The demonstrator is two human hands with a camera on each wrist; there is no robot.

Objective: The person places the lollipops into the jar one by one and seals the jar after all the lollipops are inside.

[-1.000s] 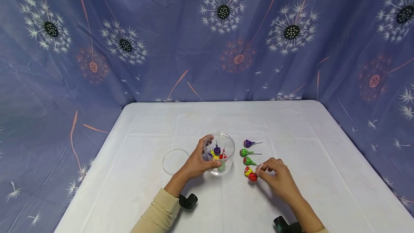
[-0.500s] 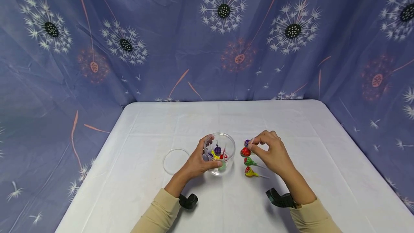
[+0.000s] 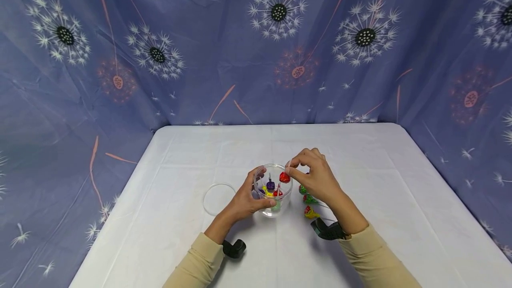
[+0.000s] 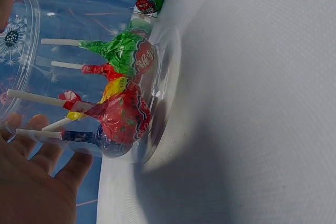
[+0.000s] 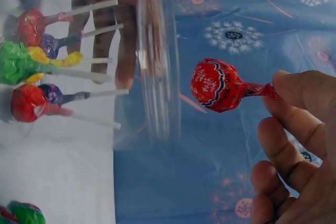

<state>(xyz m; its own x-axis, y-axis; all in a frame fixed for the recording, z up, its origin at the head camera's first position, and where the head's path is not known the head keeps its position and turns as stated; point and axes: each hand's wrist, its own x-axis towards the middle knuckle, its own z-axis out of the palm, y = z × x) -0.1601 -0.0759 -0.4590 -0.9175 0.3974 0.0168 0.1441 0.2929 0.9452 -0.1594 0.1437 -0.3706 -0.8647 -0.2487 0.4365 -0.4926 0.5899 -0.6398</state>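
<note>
Gripping clear jar [image 3: 284,202] with left hand [image 3: 245,200] curled round its side, likely for steadiness. Pinching red lollipop [image 5: 216,85] by stick end in right hand [image 3: 316,176], between thumb and fingers; stick-up just above jar mouth, probably for a hold clear of rim.

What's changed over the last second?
The right hand has carried the red lollipop left and away from the person, from beside the loose lollipops to just above the mouth of the clear cup, candy end down. Nothing was newly gripped or let go. Unchanged: the left hand holds the cup, and the clear ring and yellow lollipop lie on the table.
</note>
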